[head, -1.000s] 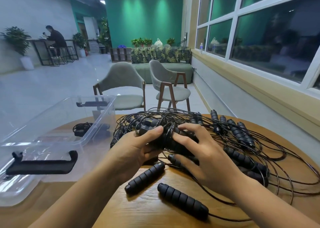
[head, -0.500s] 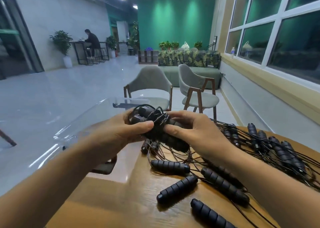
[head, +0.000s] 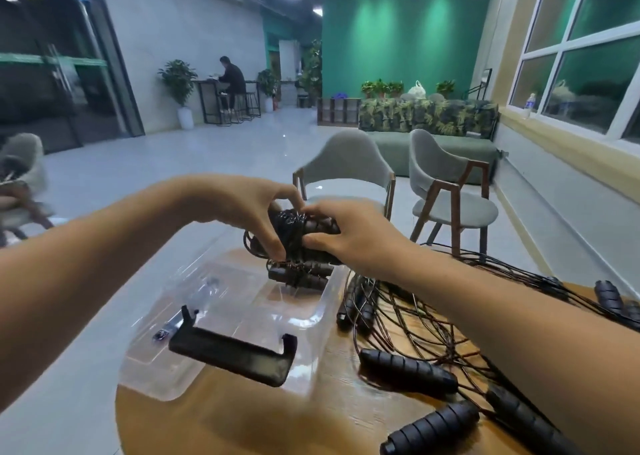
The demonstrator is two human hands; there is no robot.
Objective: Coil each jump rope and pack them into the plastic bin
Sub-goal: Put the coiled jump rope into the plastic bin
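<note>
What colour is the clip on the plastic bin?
Black; the clip on the bin shows best in the head view.

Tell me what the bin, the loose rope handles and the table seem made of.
Plastic bin: clear glossy plastic; the table shows through it, with bright reflections. Rope handles: matte black, ribbed, probably foam or soft rubber; the look cannot settle which. Table: wood or veneer, brown with visible grain and slight sheen.

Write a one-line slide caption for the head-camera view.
Left hand and right hand grip a coiled jump rope above the clear plastic bin; loose ropes lie tangled on the wooden table.
</note>
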